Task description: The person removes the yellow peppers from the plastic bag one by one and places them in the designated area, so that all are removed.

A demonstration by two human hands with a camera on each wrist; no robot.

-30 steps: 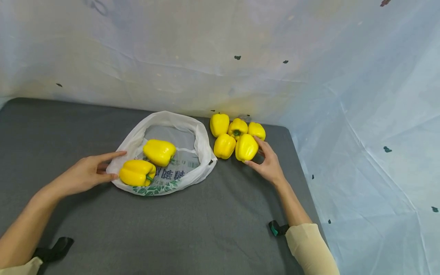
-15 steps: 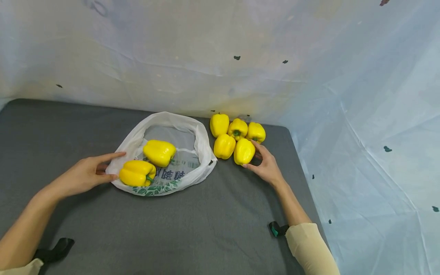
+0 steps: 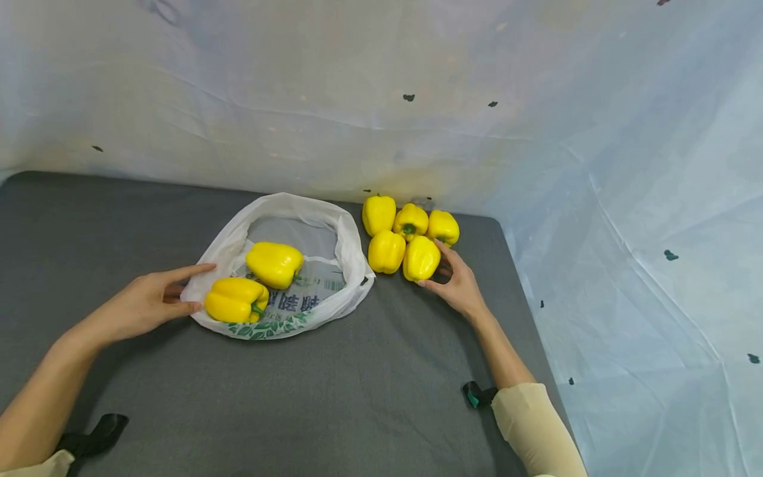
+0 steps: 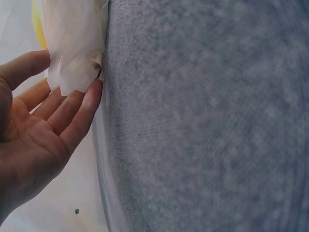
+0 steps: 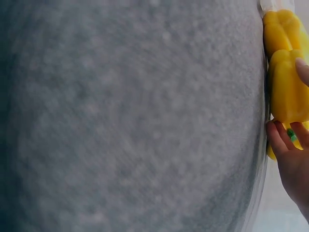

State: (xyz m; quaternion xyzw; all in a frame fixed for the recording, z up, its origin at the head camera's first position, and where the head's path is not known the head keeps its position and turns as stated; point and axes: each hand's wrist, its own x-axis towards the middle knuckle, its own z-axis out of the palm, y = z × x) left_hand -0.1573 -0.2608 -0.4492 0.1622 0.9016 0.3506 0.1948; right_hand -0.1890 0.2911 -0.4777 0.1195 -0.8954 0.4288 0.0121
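My right hand (image 3: 456, 288) holds a yellow bell pepper (image 3: 420, 258) at the front of a cluster, thumb on its near side and fingers along its far right side. Seen from the right wrist, the pepper (image 5: 287, 92) sits between thumb and fingertips, right at the table surface. A white plastic bag (image 3: 352, 252) lies with its mouth spread wide. Two yellow bell peppers rest inside: one (image 3: 274, 264) near the middle, another (image 3: 236, 299) at the lower left. My left hand (image 3: 140, 308) touches the bag's left side with extended fingers and thumb; its fingertips meet the crumpled plastic (image 4: 72, 43) in the left wrist view.
Several more yellow bell peppers (image 3: 386, 252) crowd between the bag's right side and the back right corner. The grey table (image 3: 357, 397) ends at a pale plastic sheet (image 3: 298, 86) behind and on the right.
The right hand has drawn its bell pepper slightly left and toward the front, and it stands lower beside the cluster. The left hand and the bag stay put.
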